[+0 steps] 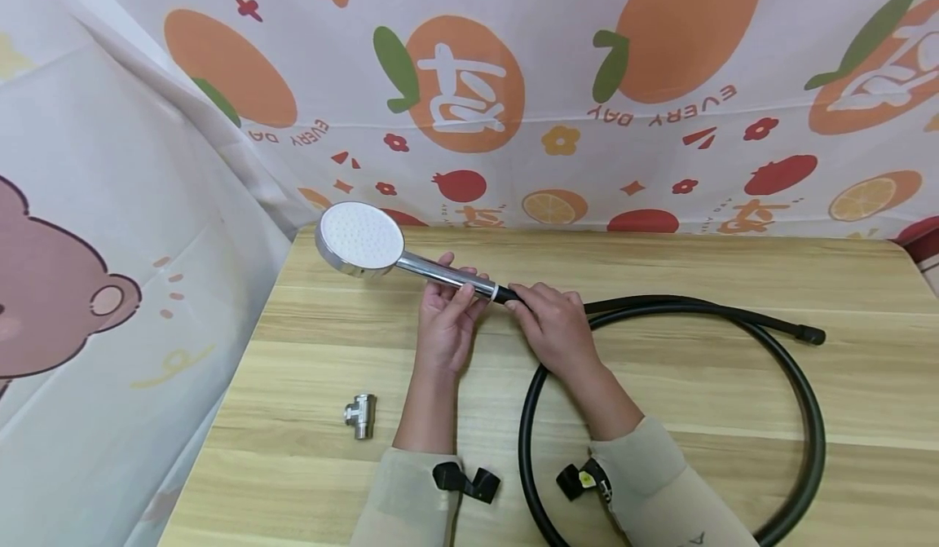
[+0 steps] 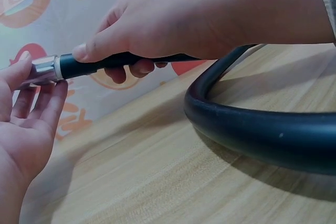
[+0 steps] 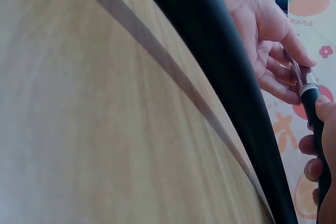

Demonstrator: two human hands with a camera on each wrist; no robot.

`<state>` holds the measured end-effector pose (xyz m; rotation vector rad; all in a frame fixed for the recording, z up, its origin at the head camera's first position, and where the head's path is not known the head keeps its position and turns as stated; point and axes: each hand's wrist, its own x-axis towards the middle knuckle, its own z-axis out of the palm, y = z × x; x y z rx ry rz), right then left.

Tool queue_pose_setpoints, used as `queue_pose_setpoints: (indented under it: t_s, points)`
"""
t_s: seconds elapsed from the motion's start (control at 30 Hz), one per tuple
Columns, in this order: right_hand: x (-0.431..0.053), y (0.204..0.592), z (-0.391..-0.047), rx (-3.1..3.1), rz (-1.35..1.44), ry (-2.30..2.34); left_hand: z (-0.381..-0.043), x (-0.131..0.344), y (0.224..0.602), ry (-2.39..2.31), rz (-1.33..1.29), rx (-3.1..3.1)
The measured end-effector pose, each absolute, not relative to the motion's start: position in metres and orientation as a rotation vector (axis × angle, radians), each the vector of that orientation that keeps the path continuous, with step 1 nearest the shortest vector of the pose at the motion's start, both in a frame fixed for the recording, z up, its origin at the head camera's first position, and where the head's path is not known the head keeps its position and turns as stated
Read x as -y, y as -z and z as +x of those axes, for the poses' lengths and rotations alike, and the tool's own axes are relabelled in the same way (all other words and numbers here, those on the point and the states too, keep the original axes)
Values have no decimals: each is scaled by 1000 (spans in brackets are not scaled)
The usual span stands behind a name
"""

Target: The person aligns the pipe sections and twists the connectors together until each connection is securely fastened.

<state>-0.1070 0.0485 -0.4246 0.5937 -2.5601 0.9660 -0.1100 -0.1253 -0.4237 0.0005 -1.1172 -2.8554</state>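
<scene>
A chrome shower head (image 1: 363, 237) with a white dotted face tilts up to the left in the head view. My left hand (image 1: 447, 323) holds its handle (image 1: 447, 273) near the lower end, thumb on top and fingers beneath. My right hand (image 1: 559, 327) grips the black end of a shower hose (image 1: 807, 416), which meets the handle at a white ring (image 2: 57, 67). In the left wrist view, the right thumb lies along the hose end and the fingers curl below it. The right wrist view shows both hands close together at this joint, with the hose crossing in front.
A small metal tee fitting (image 1: 361, 416) lies on the wooden table (image 1: 293, 465) at the left. The hose loops across the right side, its free end (image 1: 810, 334) pointing right. A fruit-print cloth (image 1: 557, 172) hangs behind the table's back edge.
</scene>
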Motion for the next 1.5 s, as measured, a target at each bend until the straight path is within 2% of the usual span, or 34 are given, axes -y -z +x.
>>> queue_pose_setpoints:
  t_s: [0.63, 1.5]
  points:
    - [-48, 431, -108, 2327, 635, -1123, -109, 124, 424, 2851, 30, 1111]
    - [-50, 428, -108, 2373, 591, -1125, -108, 125, 424, 2864, 9, 1109]
